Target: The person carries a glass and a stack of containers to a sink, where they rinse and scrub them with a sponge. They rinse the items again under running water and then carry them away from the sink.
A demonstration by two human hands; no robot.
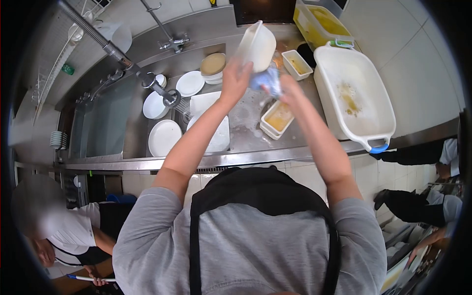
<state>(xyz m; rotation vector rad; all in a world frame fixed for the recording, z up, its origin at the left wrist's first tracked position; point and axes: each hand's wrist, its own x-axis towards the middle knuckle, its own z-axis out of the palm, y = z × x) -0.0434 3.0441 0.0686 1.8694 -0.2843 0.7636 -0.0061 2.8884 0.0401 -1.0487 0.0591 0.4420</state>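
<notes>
My left hand [236, 82] grips a white rectangular container [260, 48] and holds it tilted over the steel counter. A blue-and-white cloth [268, 80] is bunched in my right hand [289, 89], right at the container's lower edge; this hand is smeared a little by motion. Below my right hand stand stacked white containers [278, 119] with yellowish liquid in the top one. Another small white container [297, 65] with yellow residue stands just beyond that hand.
A spray hose head [172, 98] runs water over white dishes [164, 137] in the left sink. Plates [190, 83] are stacked behind. On the right stand a large white tub [354, 93] and a yellow-stained plastic bin [324, 24]. Other people stand behind on both sides.
</notes>
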